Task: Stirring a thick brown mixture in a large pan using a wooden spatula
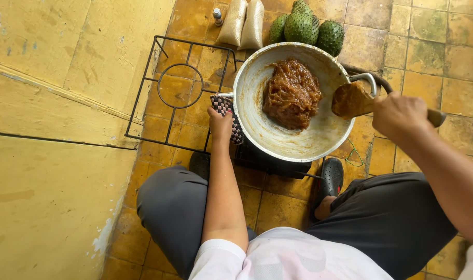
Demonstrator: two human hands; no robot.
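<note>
A wide metal pan [278, 140] sits on a low burner on the tiled floor, holding a thick brown paste [291, 93] heaped toward its far side. My left hand [220, 123] grips the pan's left handle through a checkered cloth [223, 105]. My right hand [400, 115] holds a wooden spatula [352, 99] whose paste-coated blade hovers over the pan's right rim, next to the right handle.
A black wire stove frame [174, 93] lies left of the pan. Behind the pan are two filled plastic bags [242, 23], a small bottle [218, 16] and several spiky green fruits [306, 27]. A yellow wall [50, 129] runs along the left. My knees and black shoes flank the burner.
</note>
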